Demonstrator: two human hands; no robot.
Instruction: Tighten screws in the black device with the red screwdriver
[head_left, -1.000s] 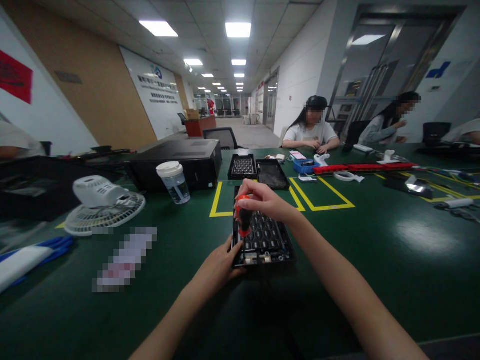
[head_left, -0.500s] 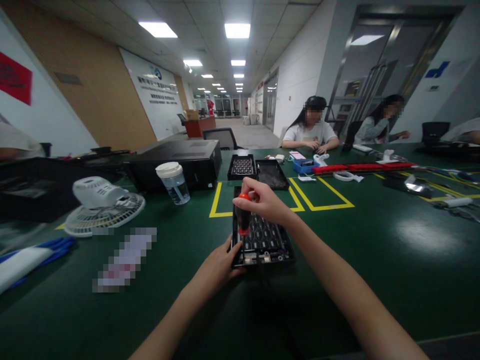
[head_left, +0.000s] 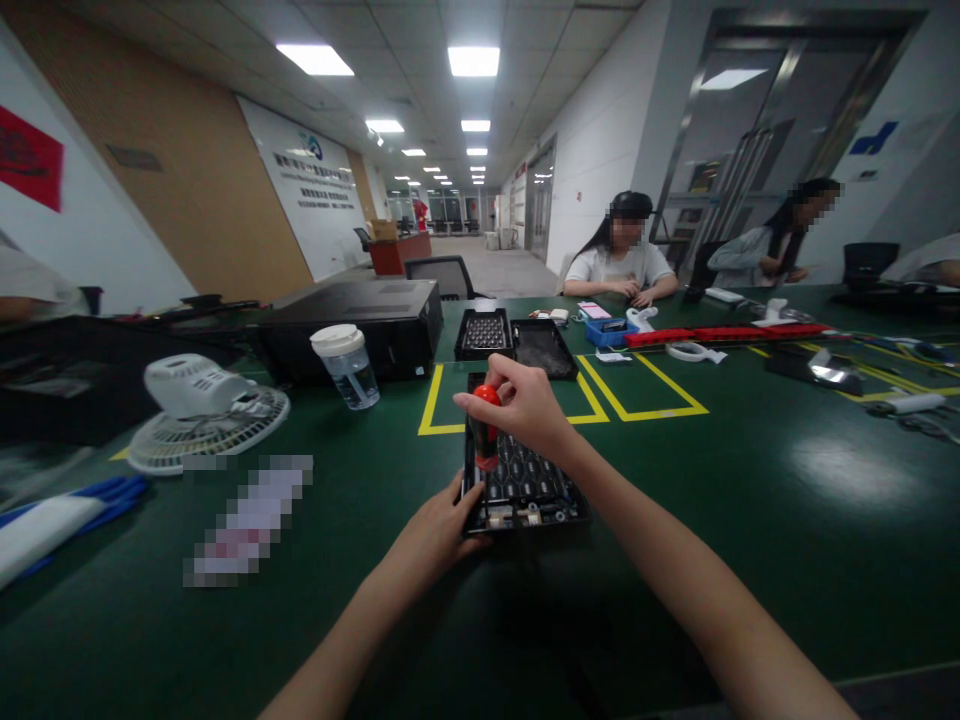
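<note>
A black open casing (head_left: 532,495) with a honeycomb-patterned inside lies on the green table in front of me. My right hand (head_left: 525,405) is closed round the top of a red and black screwdriver (head_left: 485,432), which stands upright with its tip down in the casing's near left corner. My left hand (head_left: 439,530) grips the casing's near left edge, thumb on the rim.
Two black trays (head_left: 517,340) lie behind a yellow taped rectangle (head_left: 435,400). A lidded clear cup (head_left: 346,365), a black computer case (head_left: 360,320) and a white fan (head_left: 206,410) stand at the left. Two people sit at the far side; tools and a red strip (head_left: 720,335) lie to the right.
My right hand has turned on the screwdriver handle and shifted slightly left; the screwdriver stays upright in the same corner. My left hand keeps its hold.
</note>
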